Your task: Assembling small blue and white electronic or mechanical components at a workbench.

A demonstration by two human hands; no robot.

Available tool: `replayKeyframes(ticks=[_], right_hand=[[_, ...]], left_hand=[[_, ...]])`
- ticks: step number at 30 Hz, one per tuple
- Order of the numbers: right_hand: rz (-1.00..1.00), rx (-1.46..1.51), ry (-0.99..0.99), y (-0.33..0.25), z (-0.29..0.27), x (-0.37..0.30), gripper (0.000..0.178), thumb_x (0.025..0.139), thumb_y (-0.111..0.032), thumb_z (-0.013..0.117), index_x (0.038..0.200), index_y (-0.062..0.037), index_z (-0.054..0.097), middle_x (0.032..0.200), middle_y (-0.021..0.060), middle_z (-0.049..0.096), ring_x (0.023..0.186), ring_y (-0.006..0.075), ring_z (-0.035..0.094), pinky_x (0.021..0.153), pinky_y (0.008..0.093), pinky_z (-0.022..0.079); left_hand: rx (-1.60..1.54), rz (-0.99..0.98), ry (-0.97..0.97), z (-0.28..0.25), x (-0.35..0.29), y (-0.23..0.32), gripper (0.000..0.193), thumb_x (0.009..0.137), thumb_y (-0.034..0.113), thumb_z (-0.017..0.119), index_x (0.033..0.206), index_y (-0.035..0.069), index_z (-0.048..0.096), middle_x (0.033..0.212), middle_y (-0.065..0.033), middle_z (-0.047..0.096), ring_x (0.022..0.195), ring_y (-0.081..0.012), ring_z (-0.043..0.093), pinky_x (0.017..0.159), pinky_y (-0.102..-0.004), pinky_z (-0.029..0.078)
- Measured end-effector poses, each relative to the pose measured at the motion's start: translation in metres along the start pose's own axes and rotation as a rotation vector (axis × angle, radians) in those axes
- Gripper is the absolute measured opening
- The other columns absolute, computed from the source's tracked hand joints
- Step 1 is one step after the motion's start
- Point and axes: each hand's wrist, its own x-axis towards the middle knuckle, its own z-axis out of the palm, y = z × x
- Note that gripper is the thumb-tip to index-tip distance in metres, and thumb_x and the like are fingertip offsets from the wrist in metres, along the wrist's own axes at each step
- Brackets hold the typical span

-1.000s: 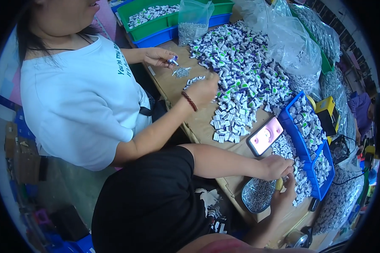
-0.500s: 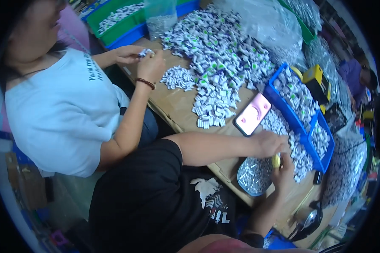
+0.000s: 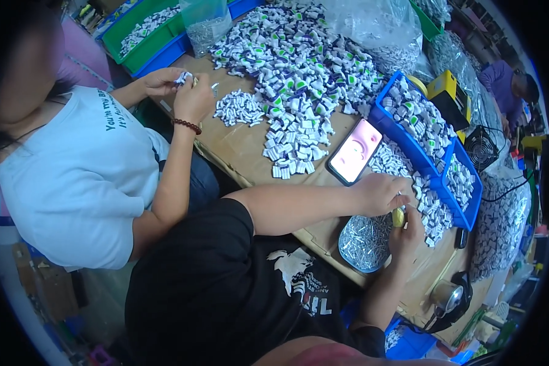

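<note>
My left hand (image 3: 381, 194) reaches across the table with its fingers pinched together, close to the fingertips of my right hand (image 3: 407, 233). Whatever sits between the fingers is too small to make out. Something yellow (image 3: 398, 218) shows at my right hand's thumb side; I cannot tell if it is a finger cover or a held piece. Just beneath both hands stands a shallow bluish bowl (image 3: 367, 269) of small shiny metal pins. Small white pieces (image 3: 430, 213) lie loose to the right, and a lit phone (image 3: 355, 151) rests beyond my left hand.
A blue divided bin (image 3: 409, 136) holds white-and-green pieces. Behind it all spreads a large pile (image 3: 305, 79), with a smaller pile (image 3: 239, 108) nearby. At left a co-worker's hands (image 3: 186, 91) hold a small piece. A metal pot-like object (image 3: 446, 296) stands at the right edge.
The whole view has shifted slightly, so the table sits a little further left. My hands stay together over the bowl, with only small finger movement.
</note>
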Motion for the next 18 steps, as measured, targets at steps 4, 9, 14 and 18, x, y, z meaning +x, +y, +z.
replayKeyframes(ticks=[4,9,14,18], right_hand=[[0.128,0.070,-0.038,-0.010,0.000,-0.001,0.022,0.077,0.002,0.056,0.098,0.0003,0.059,0.074,0.0171,0.059,0.064,0.0342,0.057,0.060,0.0380,0.045],[0.217,0.245,-0.050,-0.017,0.004,0.001,0.006,0.079,0.001,0.049,0.082,0.0016,0.055,0.059,0.0142,0.052,0.050,0.0192,0.049,0.050,0.0308,0.037],[0.252,0.248,-0.065,-0.028,0.001,0.002,0.008,0.079,0.000,0.047,0.082,0.0019,0.055,0.058,0.0128,0.052,0.050,0.0171,0.047,0.050,0.0303,0.037],[0.248,0.209,-0.051,-0.022,0.004,0.000,0.011,0.078,0.001,0.046,0.083,0.0022,0.055,0.058,0.0102,0.052,0.051,0.0152,0.045,0.050,0.0288,0.036]], left_hand=[[0.021,0.077,0.034,-0.001,0.004,0.000,0.032,0.090,0.033,0.055,0.084,0.002,0.054,0.075,-0.0176,0.060,0.075,-0.0361,0.061,0.066,-0.0449,0.048],[0.045,0.175,0.061,-0.001,0.004,-0.001,0.031,0.087,0.031,0.060,0.077,0.002,0.053,0.069,-0.0152,0.057,0.070,-0.0350,0.060,0.064,-0.0429,0.048],[0.056,0.239,0.097,0.001,0.003,-0.004,0.029,0.087,0.029,0.059,0.077,0.003,0.053,0.068,-0.0144,0.056,0.068,-0.0339,0.059,0.063,-0.0426,0.047],[0.005,0.212,0.098,-0.001,0.003,-0.002,0.028,0.088,0.029,0.059,0.076,0.004,0.052,0.069,-0.0138,0.056,0.068,-0.0332,0.059,0.063,-0.0429,0.047]])
